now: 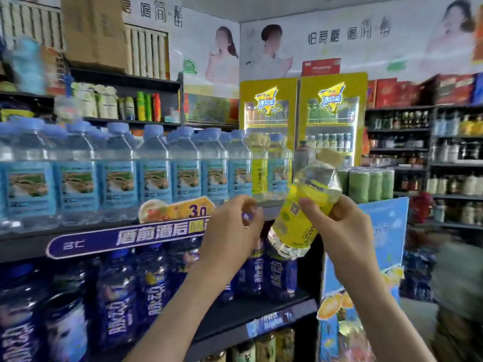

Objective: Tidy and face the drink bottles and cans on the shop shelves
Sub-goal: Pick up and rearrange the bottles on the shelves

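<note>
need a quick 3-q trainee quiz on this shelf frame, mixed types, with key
1. Which hand grips the tilted yellow bottle? A left, B right, C both.
2. True or false: one yellow-label bottle stands in the top row of light-blue bottles.
3. Fill in: the lower-shelf bottles have dark ___ labels.
Key: 1 B, the right hand; 2 true; 3 blue.
</note>
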